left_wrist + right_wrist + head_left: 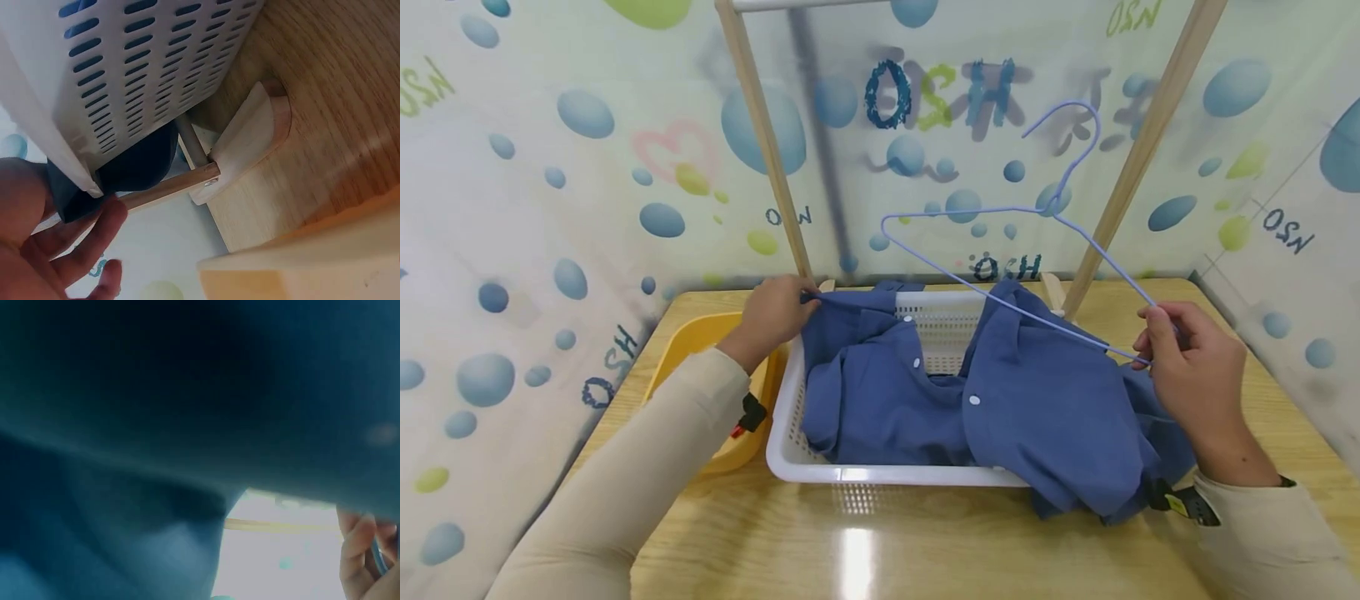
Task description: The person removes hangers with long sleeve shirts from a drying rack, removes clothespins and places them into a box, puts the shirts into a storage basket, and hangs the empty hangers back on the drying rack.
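Note:
A blue button-up shirt (pixel 895 392) with white buttons lies spread over a white plastic basket (pixel 812 475), part of it draped over the right side. At the basket's far left corner my left hand (pixel 775 321) pinches the shirt's edge; in the left wrist view the dark cloth (pixel 140 165) hangs over the basket's rim beside the fingers. My right hand (pixel 1198 371) grips one end of a light blue wire hanger (pixel 970 287), its hook pointing up and its other end reaching left above the shirt. Blue cloth fills most of the right wrist view, with the right hand's fingers at the lower right.
A yellow tub (pixel 700 333) stands left of the basket, partly behind my left forearm. Behind the basket rises a wooden rack with a left post (pixel 767 142), a right post (pixel 1150 142) and a crossbar on top. Everything stands on a wooden table (pixel 760 533) against a patterned curtain.

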Demonstrator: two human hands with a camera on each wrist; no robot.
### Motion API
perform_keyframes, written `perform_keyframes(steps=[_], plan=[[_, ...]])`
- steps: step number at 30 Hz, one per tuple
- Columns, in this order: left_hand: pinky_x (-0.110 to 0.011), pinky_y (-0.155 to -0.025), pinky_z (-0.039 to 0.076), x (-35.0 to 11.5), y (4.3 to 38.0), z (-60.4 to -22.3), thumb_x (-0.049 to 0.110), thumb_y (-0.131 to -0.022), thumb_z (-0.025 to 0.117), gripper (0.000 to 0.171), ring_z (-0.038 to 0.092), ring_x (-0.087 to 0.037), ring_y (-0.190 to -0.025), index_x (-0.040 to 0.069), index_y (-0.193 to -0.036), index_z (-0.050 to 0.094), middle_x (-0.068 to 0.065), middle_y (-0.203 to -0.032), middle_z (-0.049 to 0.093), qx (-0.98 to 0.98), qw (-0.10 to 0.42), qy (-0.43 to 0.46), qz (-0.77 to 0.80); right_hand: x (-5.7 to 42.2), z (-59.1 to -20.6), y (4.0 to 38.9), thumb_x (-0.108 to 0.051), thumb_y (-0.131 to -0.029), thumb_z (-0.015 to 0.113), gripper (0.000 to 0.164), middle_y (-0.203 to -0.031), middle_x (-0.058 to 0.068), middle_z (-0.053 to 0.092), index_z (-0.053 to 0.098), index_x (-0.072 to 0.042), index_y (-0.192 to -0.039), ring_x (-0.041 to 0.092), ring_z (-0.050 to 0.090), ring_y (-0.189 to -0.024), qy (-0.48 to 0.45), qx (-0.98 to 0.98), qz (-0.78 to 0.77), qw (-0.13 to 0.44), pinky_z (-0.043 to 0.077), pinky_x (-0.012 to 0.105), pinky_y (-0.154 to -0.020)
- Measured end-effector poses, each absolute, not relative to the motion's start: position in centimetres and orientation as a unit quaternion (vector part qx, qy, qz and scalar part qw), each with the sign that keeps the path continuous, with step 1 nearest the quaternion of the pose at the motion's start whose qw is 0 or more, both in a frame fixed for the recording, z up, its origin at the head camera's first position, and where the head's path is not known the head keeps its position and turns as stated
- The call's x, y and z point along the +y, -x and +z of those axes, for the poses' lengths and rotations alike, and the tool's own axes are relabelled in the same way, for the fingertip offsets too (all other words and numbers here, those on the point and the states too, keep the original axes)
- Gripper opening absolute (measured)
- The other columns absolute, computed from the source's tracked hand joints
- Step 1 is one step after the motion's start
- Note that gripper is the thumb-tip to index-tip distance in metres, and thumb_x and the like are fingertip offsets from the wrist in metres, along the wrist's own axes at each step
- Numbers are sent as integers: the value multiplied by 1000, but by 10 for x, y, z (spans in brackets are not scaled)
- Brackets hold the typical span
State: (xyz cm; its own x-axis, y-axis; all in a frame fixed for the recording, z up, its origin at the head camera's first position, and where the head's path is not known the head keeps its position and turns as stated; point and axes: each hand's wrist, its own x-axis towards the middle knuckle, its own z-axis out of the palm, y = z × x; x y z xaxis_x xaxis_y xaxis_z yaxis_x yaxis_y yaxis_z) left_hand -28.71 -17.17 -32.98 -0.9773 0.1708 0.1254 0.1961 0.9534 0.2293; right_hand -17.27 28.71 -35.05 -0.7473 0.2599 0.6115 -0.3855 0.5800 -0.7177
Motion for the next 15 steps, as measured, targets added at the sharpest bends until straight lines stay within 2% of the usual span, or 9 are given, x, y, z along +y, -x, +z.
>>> perform_keyframes(steps=[5, 15], plan=[[-45, -73, 56, -175, 285, -329, 20, -97, 66, 19, 71, -30, -89, 11, -110, 75, -12, -109, 75, -983, 98, 95, -124, 285, -350, 174, -9, -99, 60, 19, -68, -24, 57, 68, 7, -104, -11, 55, -54, -49, -808, 463, 362, 47, 6, -53], [-45, -81, 56, -174, 263, -306, 22, -101, 59, 22, 68, -29, -89, 10, -116, 69, -12, -116, 71, -954, 145, 99, -242, 287, -353, 174, -9, -99, 59, 20, -67, -26, 56, 68, 8, -104, -13, 54, -54, -47, -808, 454, 371, 46, 5, -52]])
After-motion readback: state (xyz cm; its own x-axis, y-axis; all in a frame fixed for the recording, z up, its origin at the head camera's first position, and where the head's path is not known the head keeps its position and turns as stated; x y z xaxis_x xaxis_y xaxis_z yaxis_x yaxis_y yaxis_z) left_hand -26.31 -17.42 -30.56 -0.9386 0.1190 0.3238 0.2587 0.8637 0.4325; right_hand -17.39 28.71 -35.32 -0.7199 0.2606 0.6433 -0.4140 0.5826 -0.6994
